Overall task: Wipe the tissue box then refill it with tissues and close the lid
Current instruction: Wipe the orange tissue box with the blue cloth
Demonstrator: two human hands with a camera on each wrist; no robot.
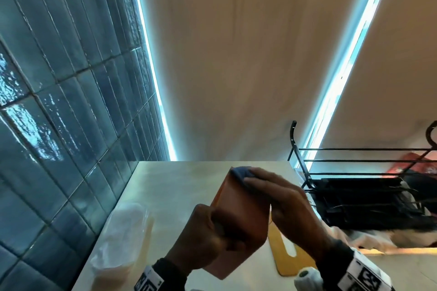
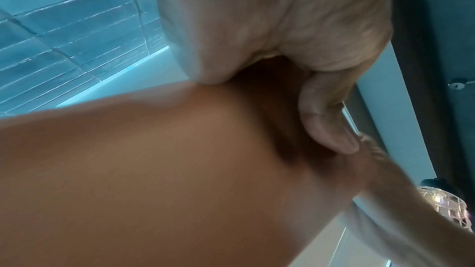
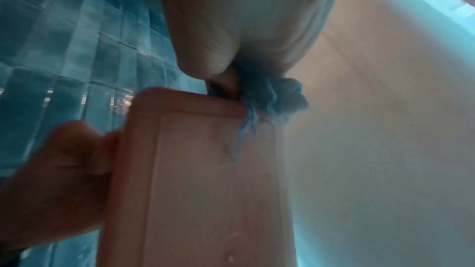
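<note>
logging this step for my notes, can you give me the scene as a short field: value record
stage: wiping, refill not yet begun
tissue box: orange-brown, lifted off the counter, tilted
left hand: grips the box's near end
right hand: presses a blue cloth on the box's far top edge
lid: yellow, slotted, flat on the counter to the right of the box
tissue pack: clear wrap, on the counter to the left
wire rack: black, to the right

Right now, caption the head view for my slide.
Left hand grips the tissue box while right hand presses a blue cloth on it.
</note>
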